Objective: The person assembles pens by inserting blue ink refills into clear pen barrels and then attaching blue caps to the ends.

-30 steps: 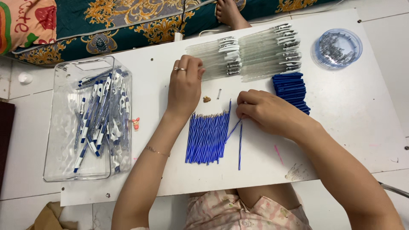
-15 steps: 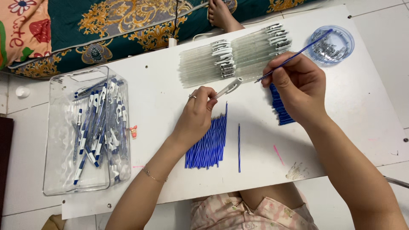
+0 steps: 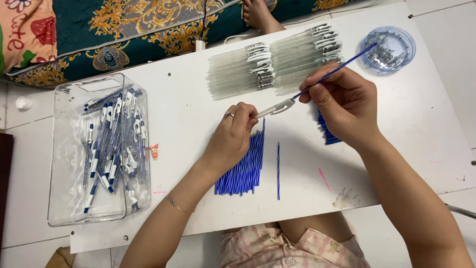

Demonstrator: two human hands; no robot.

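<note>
My left hand [image 3: 233,136] pinches a clear pen barrel [image 3: 275,108] with a clip, held above the white table [image 3: 188,119]. My right hand [image 3: 342,101] grips a thin blue refill [image 3: 342,67], its tip meeting the barrel's open end. Under my left hand lies a pile of blue refills [image 3: 245,168], with a single refill [image 3: 278,171] apart to its right. Two rows of clear pen barrels [image 3: 277,62] lie at the table's far side. Blue parts [image 3: 327,134] peek out beneath my right hand.
A clear plastic box [image 3: 99,149] holding several assembled blue-and-white pens sits at the left. A round blue-tinted dish [image 3: 389,49] of small metal parts stands at the far right. A tiny pink figure [image 3: 155,151] lies beside the box. A patterned cushion [image 3: 124,30] and someone's foot [image 3: 258,12] are beyond the table.
A second ago both hands rested on the refill pile. They have risen since, the left with a clear barrel, the right with a refill, and now the refill tip meets the barrel.
</note>
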